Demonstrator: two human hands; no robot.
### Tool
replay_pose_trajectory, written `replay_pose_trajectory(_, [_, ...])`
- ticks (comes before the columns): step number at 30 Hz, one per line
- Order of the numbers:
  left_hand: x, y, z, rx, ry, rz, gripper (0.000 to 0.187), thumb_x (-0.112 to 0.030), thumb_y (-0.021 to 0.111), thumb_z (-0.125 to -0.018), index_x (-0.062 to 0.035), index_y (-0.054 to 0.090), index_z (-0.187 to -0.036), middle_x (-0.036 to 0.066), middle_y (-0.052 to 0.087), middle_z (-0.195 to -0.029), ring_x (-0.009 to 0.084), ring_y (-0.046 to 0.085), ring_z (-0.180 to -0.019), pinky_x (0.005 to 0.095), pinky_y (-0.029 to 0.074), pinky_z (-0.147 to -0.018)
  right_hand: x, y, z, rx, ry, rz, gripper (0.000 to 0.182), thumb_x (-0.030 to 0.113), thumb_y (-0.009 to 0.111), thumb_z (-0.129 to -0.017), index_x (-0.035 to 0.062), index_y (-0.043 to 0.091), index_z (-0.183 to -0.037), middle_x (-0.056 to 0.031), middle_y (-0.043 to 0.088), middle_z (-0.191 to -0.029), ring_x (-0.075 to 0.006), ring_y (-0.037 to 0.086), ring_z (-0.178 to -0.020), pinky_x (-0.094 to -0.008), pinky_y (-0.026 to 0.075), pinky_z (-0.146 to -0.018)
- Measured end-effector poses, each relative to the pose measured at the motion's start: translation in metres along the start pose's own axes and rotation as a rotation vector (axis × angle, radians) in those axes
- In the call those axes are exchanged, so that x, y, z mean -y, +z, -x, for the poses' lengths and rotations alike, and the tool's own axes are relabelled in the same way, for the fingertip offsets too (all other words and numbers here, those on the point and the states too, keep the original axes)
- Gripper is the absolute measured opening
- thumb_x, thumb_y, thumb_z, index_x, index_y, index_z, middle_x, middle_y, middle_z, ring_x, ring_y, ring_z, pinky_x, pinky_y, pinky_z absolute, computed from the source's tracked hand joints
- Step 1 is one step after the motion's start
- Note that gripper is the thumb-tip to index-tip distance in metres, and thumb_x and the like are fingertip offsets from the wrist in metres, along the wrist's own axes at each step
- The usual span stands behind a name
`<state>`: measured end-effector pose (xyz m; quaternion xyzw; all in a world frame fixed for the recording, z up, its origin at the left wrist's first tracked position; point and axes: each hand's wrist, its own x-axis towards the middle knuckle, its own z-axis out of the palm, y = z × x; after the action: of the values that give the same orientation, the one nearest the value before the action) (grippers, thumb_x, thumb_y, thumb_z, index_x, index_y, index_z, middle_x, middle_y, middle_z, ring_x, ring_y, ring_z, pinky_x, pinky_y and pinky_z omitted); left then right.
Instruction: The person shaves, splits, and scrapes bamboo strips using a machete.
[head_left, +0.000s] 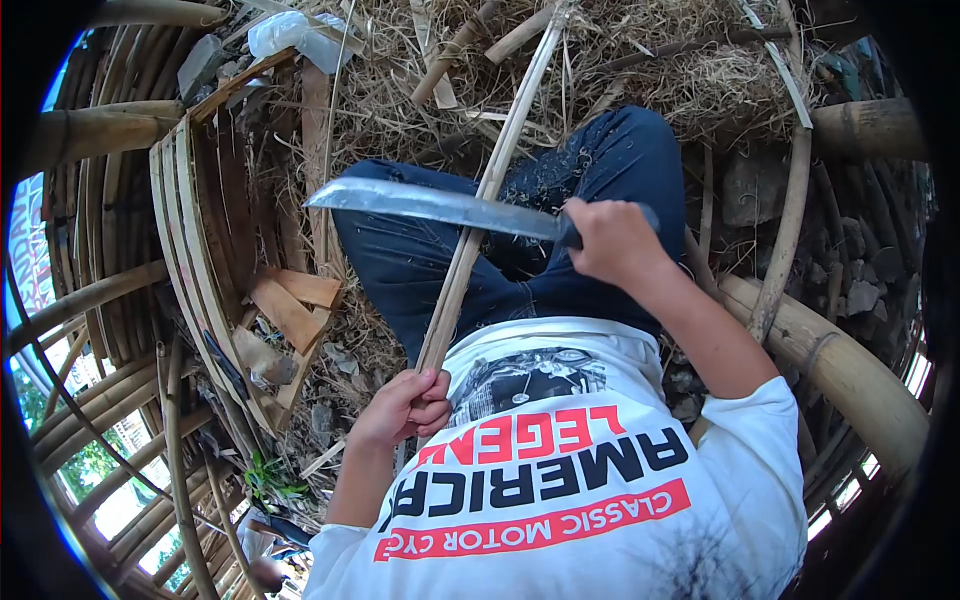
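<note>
My right hand (617,243) is wrapped around the dark handle of a machete (430,205). Its long grey blade points left and lies across a bundle of thin bamboo strips (462,262), overlapping it over my lap. Near my waist, my left hand (403,407) closes its fingers round the lower end of the strips. From there the strips slant up and away between my crossed legs (630,160), in dark trousers, to the fibre-covered ground. Small shavings cling to the trousers.
A thick bamboo pole (830,370) runs along my right side. Split bamboo slats (185,240) and wood pieces (290,305) lie to my left, beside a bamboo fence (110,290). Dry fibre shavings (680,60) cover the ground ahead, with a clear plastic bag (300,38) at the far left.
</note>
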<state>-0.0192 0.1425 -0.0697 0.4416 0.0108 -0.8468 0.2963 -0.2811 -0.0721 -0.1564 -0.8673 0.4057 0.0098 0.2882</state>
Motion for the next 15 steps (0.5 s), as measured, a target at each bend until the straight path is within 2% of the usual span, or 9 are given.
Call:
replay_pose_trajectory(3, [-0.001, -0.001, 0.012, 0.032, 0.033, 0.011, 0.043, -0.039, 0.036, -0.107, -0.0134, 0.034, -0.073, -0.006, 0.027, -0.05, 0.0096, 0.03, -0.047, 0.0239, 0.028, -0.047, -0.025, -0.006, -0.01, -0.145, 0.091, 0.1, 0.026, 0.021, 0.076, -0.072, 0.0055, 0.06, -0.086, -0.0196, 0.069, -0.076, -0.0381, 0.07, -0.075, -0.0485, 0.057, -0.07])
replay_pose_trajectory(6, [-0.001, 0.0, 0.016, 0.054, 0.04, 0.027, 0.043, -0.039, 0.036, -0.107, -0.0132, 0.034, -0.073, -0.006, 0.027, -0.049, 0.0096, 0.029, -0.047, 0.0243, 0.028, -0.047, -0.051, -0.013, -0.018, -0.193, 0.197, 0.122, 0.025, 0.021, 0.075, -0.073, 0.0047, 0.06, -0.086, -0.0208, 0.068, -0.077, -0.0395, 0.069, -0.076, -0.0489, 0.056, -0.071])
replay_pose_trajectory(11, [-0.002, -0.001, 0.007, 0.073, 0.026, 0.011, 0.042, -0.039, 0.037, -0.107, -0.0133, 0.034, -0.073, -0.006, 0.026, -0.049, 0.0101, 0.031, -0.047, 0.0241, 0.029, -0.048, -0.023, -0.013, 0.012, -0.091, 0.086, 0.03, 0.025, 0.021, 0.074, -0.074, 0.0041, 0.059, -0.086, -0.0225, 0.068, -0.077, -0.0422, 0.068, -0.076, -0.0502, 0.056, -0.071])
replay_pose_trajectory(15, [-0.003, -0.001, 0.004, 0.049, 0.019, -0.028, 0.043, -0.04, 0.037, -0.106, -0.0134, 0.034, -0.074, -0.007, 0.025, -0.05, 0.0101, 0.03, -0.048, 0.0239, 0.028, -0.049, -0.004, -0.008, 0.028, 0.021, 0.042, -0.051, 0.023, 0.018, 0.074, -0.07, 0.0049, 0.061, -0.085, -0.0194, 0.068, -0.074, -0.0394, 0.069, -0.073, -0.0494, 0.055, -0.07])
